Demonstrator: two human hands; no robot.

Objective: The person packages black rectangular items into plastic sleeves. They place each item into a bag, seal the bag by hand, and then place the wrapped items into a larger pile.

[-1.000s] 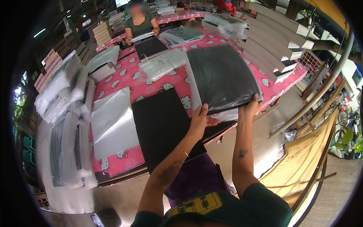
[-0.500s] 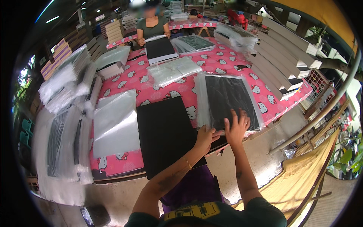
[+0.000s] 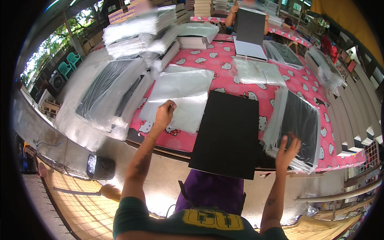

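Note:
My left hand (image 3: 164, 114) is over the front left of a stack of clear plastic sleeves (image 3: 182, 86), fingers curled together. Whether a sleeve edge is between them is hidden. With fingers apart, my right hand (image 3: 289, 150) rests on a pile of black boards in clear plastic (image 3: 301, 120). Between my hands a bare black board (image 3: 228, 134) lies flat, its near edge jutting past the table edge.
A pink patterned cloth (image 3: 180, 142) covers the table. Tall plastic-wrapped stacks (image 3: 116, 90) stand left, thick pale stacks (image 3: 352, 112) right. A folded plastic bundle (image 3: 258, 72) lies farther back. Across the table a person holds up a black board (image 3: 250, 26).
My left hand has left the wrapped pile on the right and reached over to the clear sleeves. My right hand stays on the pile. The view has swung left; the other person's black board is raised.

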